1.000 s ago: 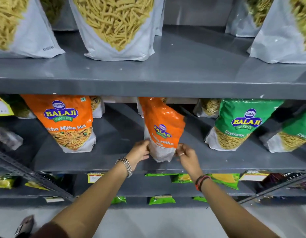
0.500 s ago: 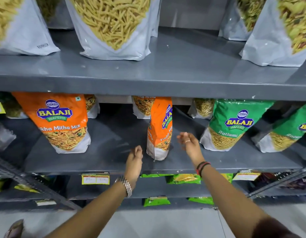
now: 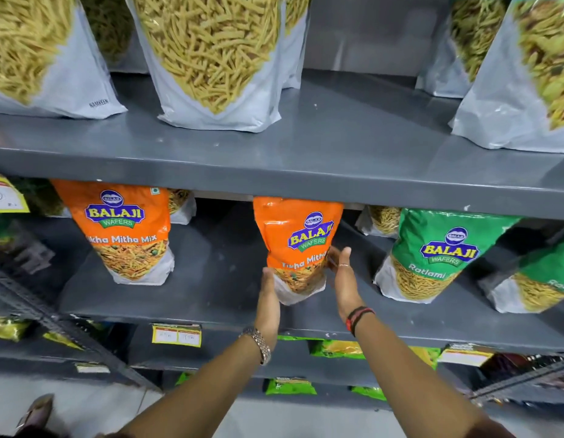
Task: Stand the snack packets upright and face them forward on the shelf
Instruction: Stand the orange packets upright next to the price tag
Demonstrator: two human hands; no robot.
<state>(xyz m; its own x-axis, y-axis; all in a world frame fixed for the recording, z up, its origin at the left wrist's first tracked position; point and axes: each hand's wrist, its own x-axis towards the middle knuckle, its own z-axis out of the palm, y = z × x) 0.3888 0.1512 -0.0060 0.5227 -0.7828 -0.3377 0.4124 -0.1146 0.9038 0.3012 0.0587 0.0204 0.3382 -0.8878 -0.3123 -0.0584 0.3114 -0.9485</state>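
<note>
An orange Balaji Tikha Mitha Mix packet [image 3: 298, 245] stands upright on the grey middle shelf [image 3: 211, 298], its front turned almost fully toward me. My left hand [image 3: 269, 298] lies flat against its lower left side. My right hand [image 3: 345, 279] presses flat on its right side, fingers straight. The packet is squeezed between both palms. A second orange packet [image 3: 125, 229] stands upright at the left, facing forward.
Green Ratlami packets [image 3: 432, 251] stand to the right on the same shelf, with more packets behind. Large clear-fronted bags [image 3: 211, 58] fill the upper shelf [image 3: 306, 178]. Lower shelves hold small green packets [image 3: 290, 385] and price tags [image 3: 176, 335].
The middle orange packet turned from edge-on to face forward. Both hands, which had let go and hovered apart, closed in against its sides.
</note>
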